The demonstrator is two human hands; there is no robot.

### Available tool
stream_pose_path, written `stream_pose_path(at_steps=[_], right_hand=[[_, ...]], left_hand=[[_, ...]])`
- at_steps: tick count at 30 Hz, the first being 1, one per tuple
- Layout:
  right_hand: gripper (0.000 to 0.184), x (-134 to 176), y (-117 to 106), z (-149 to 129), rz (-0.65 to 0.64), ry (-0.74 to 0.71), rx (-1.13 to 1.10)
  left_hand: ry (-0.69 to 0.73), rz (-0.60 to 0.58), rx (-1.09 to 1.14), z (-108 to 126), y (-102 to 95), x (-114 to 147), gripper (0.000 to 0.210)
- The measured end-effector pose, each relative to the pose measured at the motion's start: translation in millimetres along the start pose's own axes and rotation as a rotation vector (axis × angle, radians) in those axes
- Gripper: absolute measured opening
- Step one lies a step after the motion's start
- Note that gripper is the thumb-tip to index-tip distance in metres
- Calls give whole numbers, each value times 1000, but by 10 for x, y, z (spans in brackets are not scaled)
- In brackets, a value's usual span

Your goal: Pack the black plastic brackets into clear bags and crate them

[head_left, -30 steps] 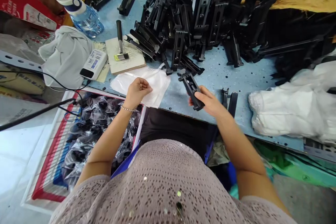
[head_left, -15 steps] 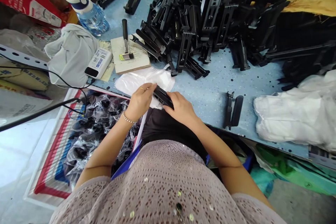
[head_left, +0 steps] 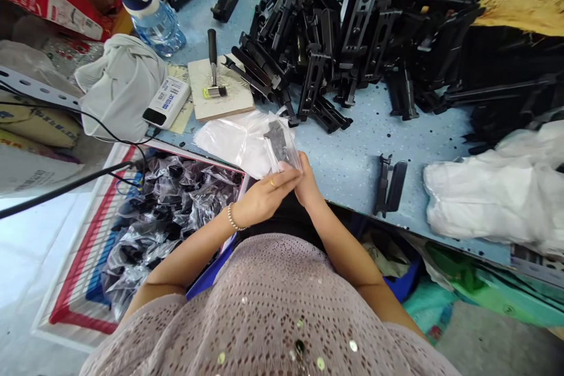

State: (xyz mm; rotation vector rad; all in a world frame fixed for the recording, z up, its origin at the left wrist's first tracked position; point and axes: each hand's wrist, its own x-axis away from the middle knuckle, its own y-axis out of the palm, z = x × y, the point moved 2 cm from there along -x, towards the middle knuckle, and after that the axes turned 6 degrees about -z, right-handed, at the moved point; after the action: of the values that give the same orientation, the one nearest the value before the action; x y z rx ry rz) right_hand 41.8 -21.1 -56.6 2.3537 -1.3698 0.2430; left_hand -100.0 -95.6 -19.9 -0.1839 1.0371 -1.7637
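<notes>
At the table's front edge, a long black part lies inside a clear plastic bag. My left hand, with a ring and a beaded bracelet, is closed on the bag's near end. Beside it, my right hand grips the right side of the same end, the two hands touching. Their fingertips are partly hidden by the film and by each other. Just beyond my left hand, a stack of thin white plastic bags lies flat on the table.
A heap of black slotted parts covers the back. One black part lies right, near white bundled bags. A hammer rests on a board; a water bottle stands behind. Bagged parts fill a basket lower left.
The black part, bare in both hands before, is now inside a clear bag. My left hand has moved right and nearer to me, up against my right hand.
</notes>
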Motion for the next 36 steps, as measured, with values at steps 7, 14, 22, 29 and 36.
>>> stream_pose_path(at_steps=[7, 14, 22, 29, 36], right_hand=[[65, 143, -120, -96, -60, 72, -370], [42, 102, 165, 71, -10, 96, -403], [33, 46, 163, -4, -32, 25, -107], [37, 195, 249, -434, -329, -497, 660], [22, 508, 219, -561, -662, -385, 474]], left_hand=[[-54, -49, 304, 22, -181, 28, 73], [-358, 66, 28, 0, -34, 91, 89], [-299, 115, 27, -142, 19, 145, 75], [-262, 100, 337, -221, -163, 122, 67], [-923, 40, 582, 33, -1120, 1506, 24]])
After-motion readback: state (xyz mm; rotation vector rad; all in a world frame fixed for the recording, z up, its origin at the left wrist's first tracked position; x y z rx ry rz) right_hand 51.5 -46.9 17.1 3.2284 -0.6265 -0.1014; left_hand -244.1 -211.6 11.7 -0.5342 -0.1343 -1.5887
